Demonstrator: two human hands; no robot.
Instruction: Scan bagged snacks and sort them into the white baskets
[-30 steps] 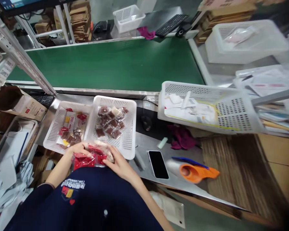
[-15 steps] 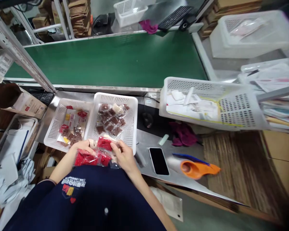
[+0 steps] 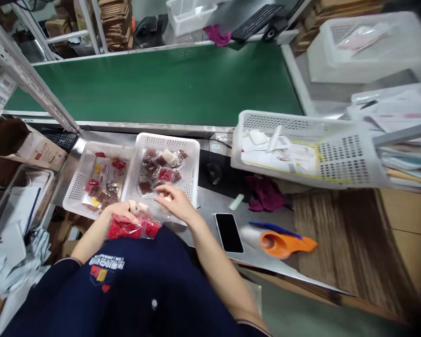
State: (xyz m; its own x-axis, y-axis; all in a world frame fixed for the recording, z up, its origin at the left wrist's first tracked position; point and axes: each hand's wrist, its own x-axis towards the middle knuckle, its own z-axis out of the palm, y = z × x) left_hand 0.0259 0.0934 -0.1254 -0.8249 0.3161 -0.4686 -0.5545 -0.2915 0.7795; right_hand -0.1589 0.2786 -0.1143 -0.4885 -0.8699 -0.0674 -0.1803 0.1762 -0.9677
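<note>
My left hand (image 3: 122, 211) is closed on several red packets (image 3: 124, 228) in clear plastic, held close to my body at the front of the baskets. A cream-coloured packet (image 3: 137, 206) shows beside its fingers. Over the front of the right white basket (image 3: 195, 164), my right hand (image 3: 175, 202) has its thumb and fingers apart, with no packet plainly held. Inside that basket lie brown packets (image 3: 145, 187), a cream packet (image 3: 170, 157) and one red packet (image 3: 166, 174) on top. The left white basket (image 3: 73, 187) contains mixed red, brown and yellow packets.
A green conveyor belt (image 3: 168, 86) runs behind the baskets. To the right are a mouse (image 3: 214, 173), a phone (image 3: 228, 232), an orange-handled tape dispenser (image 3: 280, 244), a purple cloth (image 3: 264, 193) and a long basket of papers (image 3: 351, 161). An opened carton (image 3: 42, 150) stands at left.
My right hand has let go of a red packet, which now lies in the right basket, and is apart from my left hand. The left hand keeps its red packets near my body.
</note>
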